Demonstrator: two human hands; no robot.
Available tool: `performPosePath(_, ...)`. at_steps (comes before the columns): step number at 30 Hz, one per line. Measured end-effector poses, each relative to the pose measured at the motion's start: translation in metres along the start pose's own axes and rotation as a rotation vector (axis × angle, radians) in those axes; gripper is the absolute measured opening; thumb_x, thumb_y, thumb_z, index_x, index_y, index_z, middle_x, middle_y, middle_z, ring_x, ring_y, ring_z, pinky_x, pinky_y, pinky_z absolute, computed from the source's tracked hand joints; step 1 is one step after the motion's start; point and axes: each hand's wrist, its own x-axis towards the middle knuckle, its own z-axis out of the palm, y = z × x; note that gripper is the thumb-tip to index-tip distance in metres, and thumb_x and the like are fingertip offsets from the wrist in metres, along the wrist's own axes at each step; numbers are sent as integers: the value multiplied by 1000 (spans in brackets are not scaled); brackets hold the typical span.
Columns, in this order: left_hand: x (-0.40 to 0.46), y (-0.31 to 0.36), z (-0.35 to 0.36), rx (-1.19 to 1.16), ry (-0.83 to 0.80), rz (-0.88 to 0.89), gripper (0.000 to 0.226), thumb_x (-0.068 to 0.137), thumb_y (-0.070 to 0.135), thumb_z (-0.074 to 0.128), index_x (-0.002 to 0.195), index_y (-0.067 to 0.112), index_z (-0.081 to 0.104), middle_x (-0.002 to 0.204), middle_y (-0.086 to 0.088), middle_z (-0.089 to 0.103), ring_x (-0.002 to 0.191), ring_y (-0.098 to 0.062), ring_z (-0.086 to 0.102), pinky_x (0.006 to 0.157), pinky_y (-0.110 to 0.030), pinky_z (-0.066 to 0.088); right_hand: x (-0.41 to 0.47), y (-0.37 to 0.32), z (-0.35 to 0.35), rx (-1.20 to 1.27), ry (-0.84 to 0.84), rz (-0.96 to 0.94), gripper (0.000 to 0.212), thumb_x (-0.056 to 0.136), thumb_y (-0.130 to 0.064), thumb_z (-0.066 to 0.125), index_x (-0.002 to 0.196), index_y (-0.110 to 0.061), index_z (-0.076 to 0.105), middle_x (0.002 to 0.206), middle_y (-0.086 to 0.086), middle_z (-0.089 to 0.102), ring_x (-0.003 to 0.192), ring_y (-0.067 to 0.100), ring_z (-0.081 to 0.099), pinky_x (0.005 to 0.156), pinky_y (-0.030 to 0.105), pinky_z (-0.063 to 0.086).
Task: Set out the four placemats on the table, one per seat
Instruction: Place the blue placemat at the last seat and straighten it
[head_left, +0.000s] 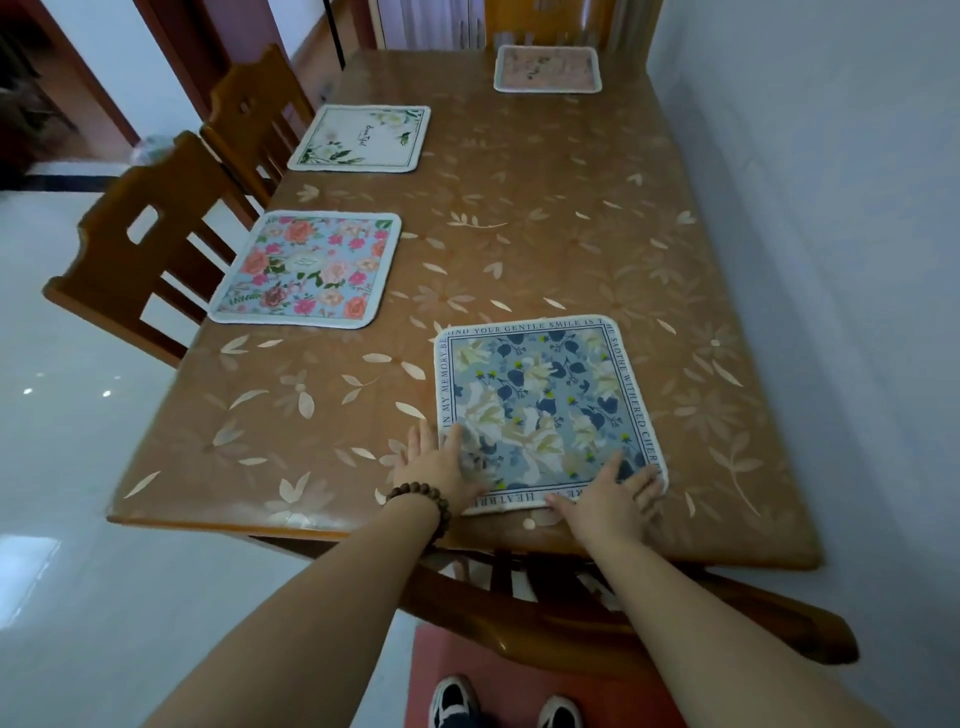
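A blue and cream floral placemat (545, 395) with lettering round its border lies flat at the near end of the brown leaf-patterned table (545, 218). My left hand (441, 462) rests flat on its near left corner, fingers spread. My right hand (613, 493) lies flat on its near right corner. A pink-flowered placemat (311, 270) sits at the left edge. Beyond it is a white placemat with green leaves (363, 137). A pale pink placemat (548, 68) lies at the far end.
Two wooden chairs (140, 260) stand along the table's left side, a third (550, 21) at the far end, and one (571, 613) is tucked under the near end. A white wall (831, 208) runs along the right side. My shoes stand on a red mat (467, 654).
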Motion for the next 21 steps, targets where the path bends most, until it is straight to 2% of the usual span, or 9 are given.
performPosePath(3,7,-11,4,92,-42,19,99,75,71,53,148,29,2,156,-19,-4,143,-34,-6,114,-55,8,4,-2,4,28,23,58,121,70,-67,66,148,-17,-13,152,27,-20,141,40,-17,115,50,-3)
performPosePath(7,12,-21,15,117,-87,67,106,72,75,54,147,35,-9,155,-20,-15,142,-34,-14,115,-53,6,9,3,7,43,53,-4,120,69,-69,65,150,-18,-8,153,26,-18,142,38,-17,117,50,4)
performPosePath(12,9,-23,15,87,-88,139,105,68,80,51,148,39,-3,157,-10,-13,143,-25,-15,115,-51,2,12,11,5,-3,42,-117,118,66,-75,62,150,-23,-4,153,25,-18,141,39,-18,116,52,2)
performPosePath(17,2,-13,8,67,-109,133,100,68,82,49,148,40,6,158,-7,-9,144,-21,-10,115,-47,3,28,25,-9,-95,-31,-227,118,65,-72,64,150,-29,-4,154,19,-24,140,37,-23,114,54,11)
performPosePath(21,-4,-7,8,45,-141,135,98,71,78,52,148,38,8,158,-5,-7,144,-20,-10,116,-46,1,46,36,-23,-119,-60,-313,116,66,-71,65,150,-29,-2,154,17,-23,140,36,-24,115,51,6)
